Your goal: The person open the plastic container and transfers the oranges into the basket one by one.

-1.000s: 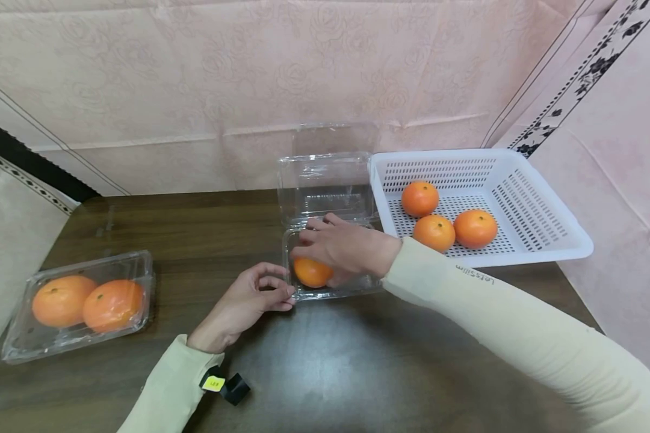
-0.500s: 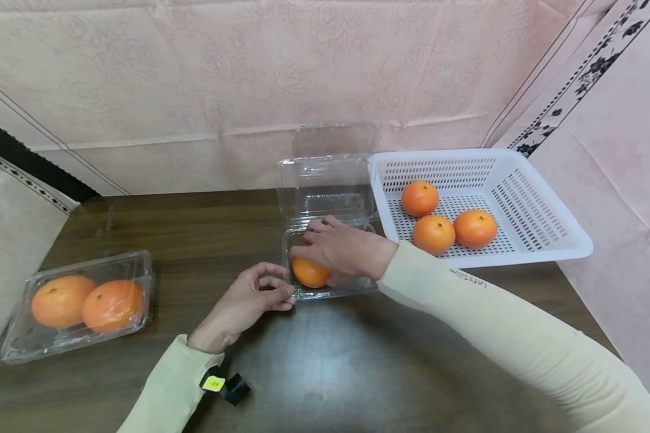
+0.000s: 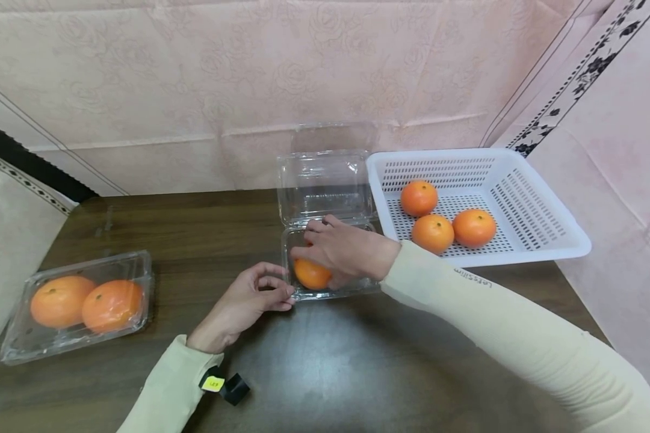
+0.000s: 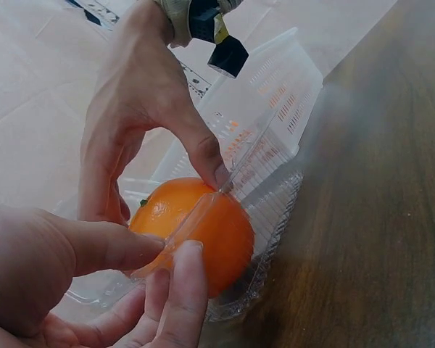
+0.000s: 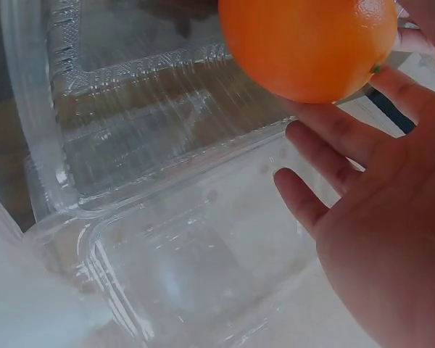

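A clear plastic clamshell box (image 3: 336, 293) lies with its lid (image 3: 325, 186) folded back against the cloth. An orange (image 3: 311, 274) sits at the left end of its base. My right hand (image 3: 352, 248) reaches over the box and holds this orange, its thumb on one side and fingers round the other. In the left wrist view, my left hand (image 4: 29, 268) pinches the box's rim between thumb and fingers, just beside the orange (image 4: 228, 239). The right wrist view has the same orange (image 5: 308, 43) above the right hand's spread fingers. The rest of the base holds no fruit there.
A white perforated basket (image 3: 566, 231) with three oranges (image 3: 473, 228) stands to the right, against the lid. On the left lies a closed clear box (image 3: 141, 264) with two oranges (image 3: 112, 305). Pink patterned cloth (image 3: 222, 78) hangs behind the dark wooden table (image 3: 314, 373).
The right hand and its orange have shifted very slightly within the box. My left hand stays at the rim, and the basket and closed box remain where they were.
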Action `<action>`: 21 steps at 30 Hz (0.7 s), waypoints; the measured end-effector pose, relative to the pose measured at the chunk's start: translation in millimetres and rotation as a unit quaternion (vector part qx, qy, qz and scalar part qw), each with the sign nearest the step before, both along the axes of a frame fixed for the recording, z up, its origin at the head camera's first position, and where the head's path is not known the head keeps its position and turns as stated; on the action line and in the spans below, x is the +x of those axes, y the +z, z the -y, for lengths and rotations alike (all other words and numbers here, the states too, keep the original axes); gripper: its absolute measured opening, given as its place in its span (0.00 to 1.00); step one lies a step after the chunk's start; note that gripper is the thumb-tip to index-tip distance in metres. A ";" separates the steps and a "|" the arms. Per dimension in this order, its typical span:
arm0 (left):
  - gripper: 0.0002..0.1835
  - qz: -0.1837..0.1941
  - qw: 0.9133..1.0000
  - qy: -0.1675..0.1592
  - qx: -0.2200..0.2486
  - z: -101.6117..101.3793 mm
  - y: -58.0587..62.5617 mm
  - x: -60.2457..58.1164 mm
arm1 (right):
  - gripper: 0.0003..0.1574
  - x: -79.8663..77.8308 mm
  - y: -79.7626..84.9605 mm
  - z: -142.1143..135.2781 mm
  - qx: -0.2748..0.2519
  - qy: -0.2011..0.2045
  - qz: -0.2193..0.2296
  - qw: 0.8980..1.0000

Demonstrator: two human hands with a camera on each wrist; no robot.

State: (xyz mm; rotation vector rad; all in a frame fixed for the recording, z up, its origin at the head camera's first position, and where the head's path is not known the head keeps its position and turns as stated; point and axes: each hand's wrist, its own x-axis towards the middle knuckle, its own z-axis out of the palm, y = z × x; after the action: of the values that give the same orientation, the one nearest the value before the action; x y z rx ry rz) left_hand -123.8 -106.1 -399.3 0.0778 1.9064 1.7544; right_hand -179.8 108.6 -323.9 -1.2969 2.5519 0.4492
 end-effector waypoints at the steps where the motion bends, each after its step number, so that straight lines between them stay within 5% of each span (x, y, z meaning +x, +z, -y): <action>1: 0.25 0.000 1.000 0.000 -0.002 0.2 0.1 0.0 | 0.48 0.3 0.3 -0.4 -0.001 0.001 0.001 1.000; 21: 0.26 -0.007 1.000 -0.006 -0.006 0.8 -0.2 -0.7 | 0.47 10.2 18.8 -10.3 0.002 0.020 -0.041 0.999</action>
State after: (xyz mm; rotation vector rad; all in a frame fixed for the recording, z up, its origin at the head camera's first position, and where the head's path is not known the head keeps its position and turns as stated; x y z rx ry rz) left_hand -124.5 -106.9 -399.5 0.0982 1.9218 1.7392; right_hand -169.6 118.8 -305.1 -1.3563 2.5939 0.5242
